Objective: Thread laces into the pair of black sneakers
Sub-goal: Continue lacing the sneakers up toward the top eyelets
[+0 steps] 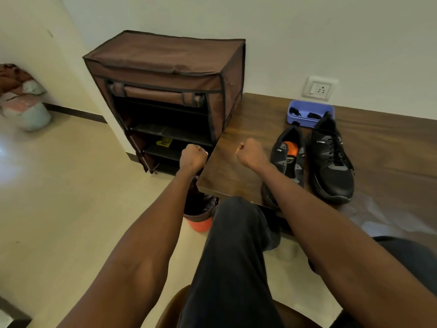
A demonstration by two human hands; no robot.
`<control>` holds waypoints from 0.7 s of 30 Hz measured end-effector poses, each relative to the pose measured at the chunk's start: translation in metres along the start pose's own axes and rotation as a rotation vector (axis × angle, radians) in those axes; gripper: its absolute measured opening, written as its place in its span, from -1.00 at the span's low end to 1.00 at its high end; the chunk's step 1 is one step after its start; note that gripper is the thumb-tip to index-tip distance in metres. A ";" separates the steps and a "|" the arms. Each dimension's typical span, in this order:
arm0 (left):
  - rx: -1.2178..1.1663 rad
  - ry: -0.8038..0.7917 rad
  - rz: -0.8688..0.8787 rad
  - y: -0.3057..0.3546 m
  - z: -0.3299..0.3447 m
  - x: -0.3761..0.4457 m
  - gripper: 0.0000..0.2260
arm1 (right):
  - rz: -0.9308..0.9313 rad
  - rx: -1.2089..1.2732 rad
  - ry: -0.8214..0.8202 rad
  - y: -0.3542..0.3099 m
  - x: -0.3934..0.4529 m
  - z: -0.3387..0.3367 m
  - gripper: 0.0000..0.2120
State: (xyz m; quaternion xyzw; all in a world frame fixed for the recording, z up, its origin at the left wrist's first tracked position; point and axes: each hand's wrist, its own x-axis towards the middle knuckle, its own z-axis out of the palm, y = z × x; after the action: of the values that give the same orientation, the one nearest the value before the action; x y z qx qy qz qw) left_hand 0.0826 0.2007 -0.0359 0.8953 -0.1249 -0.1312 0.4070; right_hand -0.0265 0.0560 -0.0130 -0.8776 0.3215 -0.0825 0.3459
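Pale tiled floor (59, 185) and a plain white wall (307, 31) frame a brown fabric shoe cabinet (165, 74) beside a dark wooden table (236, 143), which carries a lilac plastic tray (293, 114) and the pair of black sneakers (328, 159). Both arms reach forward, left hand (192, 157) and right hand (250, 153) curled into empty fists. The sneakers lie just right of the right knuckles, untouched.
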 end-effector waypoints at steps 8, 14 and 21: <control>0.085 -0.080 0.321 0.108 0.087 -0.036 -0.83 | 0.009 -0.004 0.284 0.061 0.006 -0.069 -0.71; 0.144 -0.284 0.541 0.172 0.138 -0.031 -0.88 | 0.061 -0.112 0.389 0.116 0.045 -0.143 -0.86; 0.199 -0.378 0.641 0.182 0.180 0.003 -0.74 | 0.048 -0.266 0.327 0.148 0.126 -0.188 -0.79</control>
State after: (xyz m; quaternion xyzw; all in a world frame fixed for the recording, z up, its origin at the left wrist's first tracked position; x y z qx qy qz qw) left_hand 0.0033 -0.0415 -0.0121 0.8060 -0.4834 -0.1472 0.3081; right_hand -0.0722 -0.2084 0.0203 -0.8826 0.4021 -0.1722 0.1720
